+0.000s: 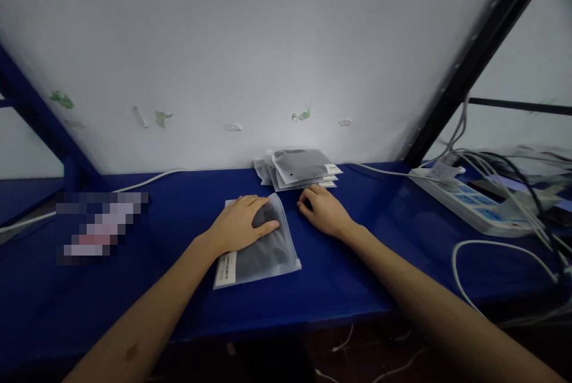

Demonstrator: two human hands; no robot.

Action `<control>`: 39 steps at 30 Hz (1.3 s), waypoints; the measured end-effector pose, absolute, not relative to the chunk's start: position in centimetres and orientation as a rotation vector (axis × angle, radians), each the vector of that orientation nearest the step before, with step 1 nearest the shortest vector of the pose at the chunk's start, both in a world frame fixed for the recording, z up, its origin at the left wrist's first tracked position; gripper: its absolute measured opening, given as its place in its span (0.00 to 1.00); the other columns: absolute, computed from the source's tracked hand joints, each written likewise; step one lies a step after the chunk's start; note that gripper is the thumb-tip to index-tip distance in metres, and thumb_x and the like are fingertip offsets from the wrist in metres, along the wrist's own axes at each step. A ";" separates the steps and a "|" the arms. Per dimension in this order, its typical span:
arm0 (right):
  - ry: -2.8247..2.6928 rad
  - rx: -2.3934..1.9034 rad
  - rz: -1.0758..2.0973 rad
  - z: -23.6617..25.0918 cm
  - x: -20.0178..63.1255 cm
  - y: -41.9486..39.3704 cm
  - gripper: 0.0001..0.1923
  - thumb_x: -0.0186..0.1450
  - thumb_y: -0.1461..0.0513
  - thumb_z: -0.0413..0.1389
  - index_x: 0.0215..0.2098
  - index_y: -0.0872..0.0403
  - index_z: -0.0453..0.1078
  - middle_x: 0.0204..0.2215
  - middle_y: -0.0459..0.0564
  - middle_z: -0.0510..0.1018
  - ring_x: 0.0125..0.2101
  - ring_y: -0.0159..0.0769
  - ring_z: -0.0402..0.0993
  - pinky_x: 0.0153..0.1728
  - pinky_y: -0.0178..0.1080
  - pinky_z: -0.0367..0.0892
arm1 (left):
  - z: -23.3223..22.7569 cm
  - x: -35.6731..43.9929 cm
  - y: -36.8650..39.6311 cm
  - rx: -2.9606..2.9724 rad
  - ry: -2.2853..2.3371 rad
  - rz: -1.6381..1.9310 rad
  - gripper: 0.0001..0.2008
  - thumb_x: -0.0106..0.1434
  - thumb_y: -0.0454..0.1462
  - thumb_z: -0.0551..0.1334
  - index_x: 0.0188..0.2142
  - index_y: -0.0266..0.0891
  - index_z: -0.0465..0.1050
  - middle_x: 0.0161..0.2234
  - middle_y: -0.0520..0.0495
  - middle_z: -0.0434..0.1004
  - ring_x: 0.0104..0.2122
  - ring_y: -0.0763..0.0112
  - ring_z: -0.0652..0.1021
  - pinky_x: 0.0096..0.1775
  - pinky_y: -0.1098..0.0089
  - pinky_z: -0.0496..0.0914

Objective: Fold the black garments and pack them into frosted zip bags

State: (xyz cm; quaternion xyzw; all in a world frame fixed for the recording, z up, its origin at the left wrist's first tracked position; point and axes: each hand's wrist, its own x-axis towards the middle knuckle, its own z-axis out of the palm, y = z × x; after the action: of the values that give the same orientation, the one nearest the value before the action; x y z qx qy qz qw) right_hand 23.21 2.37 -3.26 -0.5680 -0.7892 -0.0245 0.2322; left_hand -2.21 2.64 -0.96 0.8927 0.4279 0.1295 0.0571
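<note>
A frosted zip bag point(268, 255) with something dark inside lies on the blue table, a printed white label at its lower left corner and a slider at its right edge. My left hand point(241, 225) rests flat on top of it, fingers stretched and thumb apart. To the right, my right hand point(327, 211) sits on the tabletop with its fingers curled in, and I see nothing in them. Just beyond its knuckles is a stack of similar frosted bags point(301, 165) with white labels, close to the wall.
At the right stands a white power strip point(473, 201) with blue sockets, among tangled cables point(504, 171). A pixelated item point(105, 225) lies on the left of the blue table point(179, 293). A white cable point(152, 179) runs along the wall point(286, 61). Metal frame posts rise on both sides.
</note>
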 end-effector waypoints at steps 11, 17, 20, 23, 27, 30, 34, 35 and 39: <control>-2.043 -1.441 0.154 -4.1 24.2 1.7 0.07 0.67 0.61 0.53 0.34 0.53 0.73 0.36 0.51 0.76 0.40 0.39 0.71 0.46 0.41 0.65 | -0.2 -2.1 2.4 2.623 1.315 0.356 0.37 0.65 0.61 0.51 0.64 0.42 0.62 0.63 0.39 0.65 0.60 0.47 0.67 0.59 0.47 0.62; -2.040 -1.434 0.162 -4.0 24.2 1.7 0.06 0.66 0.62 0.54 0.34 0.53 0.73 0.36 0.51 0.77 0.40 0.39 0.70 0.45 0.41 0.65 | -0.1 -2.2 2.3 2.602 1.334 0.357 0.37 0.64 0.62 0.51 0.64 0.43 0.62 0.63 0.40 0.65 0.60 0.49 0.68 0.58 0.48 0.63; -2.044 -1.431 0.156 -4.1 24.2 1.7 0.07 0.67 0.62 0.53 0.34 0.53 0.73 0.36 0.51 0.77 0.40 0.39 0.71 0.45 0.41 0.65 | 0.0 -2.1 2.3 2.607 1.336 0.357 0.36 0.65 0.61 0.52 0.64 0.43 0.63 0.62 0.40 0.65 0.59 0.49 0.69 0.58 0.49 0.64; -2.041 -1.435 0.150 -4.1 24.2 1.7 0.07 0.67 0.62 0.53 0.34 0.53 0.73 0.36 0.51 0.77 0.41 0.38 0.71 0.45 0.41 0.65 | 0.1 -2.1 2.2 2.604 1.345 0.354 0.36 0.65 0.61 0.52 0.64 0.43 0.63 0.63 0.40 0.65 0.59 0.49 0.68 0.58 0.49 0.64; -2.038 -1.439 0.153 -4.1 24.1 1.7 0.06 0.67 0.62 0.54 0.34 0.53 0.73 0.36 0.51 0.76 0.40 0.39 0.70 0.45 0.40 0.65 | 0.1 -2.0 2.2 2.600 1.340 0.361 0.35 0.65 0.60 0.52 0.63 0.43 0.63 0.62 0.40 0.66 0.59 0.49 0.69 0.57 0.49 0.64; -2.042 -1.440 0.149 -4.1 24.1 1.7 0.06 0.66 0.62 0.54 0.34 0.53 0.73 0.36 0.51 0.76 0.40 0.38 0.70 0.45 0.40 0.65 | 0.2 -2.0 2.2 2.607 1.327 0.384 0.34 0.65 0.60 0.52 0.63 0.44 0.64 0.61 0.40 0.67 0.58 0.49 0.70 0.57 0.48 0.65; -2.055 -1.447 0.145 -4.0 24.2 1.6 0.07 0.67 0.62 0.54 0.35 0.53 0.73 0.36 0.52 0.76 0.41 0.39 0.71 0.46 0.41 0.65 | 0.1 -2.1 2.2 2.601 1.340 0.382 0.35 0.65 0.60 0.52 0.63 0.44 0.64 0.62 0.40 0.67 0.59 0.49 0.69 0.58 0.49 0.65; -2.054 -1.449 0.147 -3.9 24.1 1.5 0.07 0.67 0.62 0.54 0.35 0.53 0.74 0.36 0.52 0.76 0.41 0.39 0.70 0.46 0.41 0.65 | 0.0 -2.1 2.2 2.602 1.340 0.381 0.35 0.65 0.60 0.52 0.63 0.44 0.64 0.62 0.40 0.66 0.59 0.49 0.69 0.58 0.49 0.64; -2.064 -1.414 0.164 -3.5 23.4 1.0 0.07 0.67 0.60 0.55 0.36 0.53 0.74 0.37 0.52 0.77 0.41 0.40 0.70 0.46 0.42 0.65 | -0.4 -2.1 2.4 2.629 1.323 0.386 0.35 0.65 0.60 0.52 0.63 0.43 0.64 0.62 0.40 0.66 0.60 0.51 0.67 0.60 0.50 0.63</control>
State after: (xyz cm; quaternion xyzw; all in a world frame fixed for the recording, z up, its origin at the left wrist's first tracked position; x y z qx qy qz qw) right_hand 23.45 1.01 -3.52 -0.5357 -0.7823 0.0621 0.3118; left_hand -2.05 2.43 -0.40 0.8823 0.4441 0.1295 0.0866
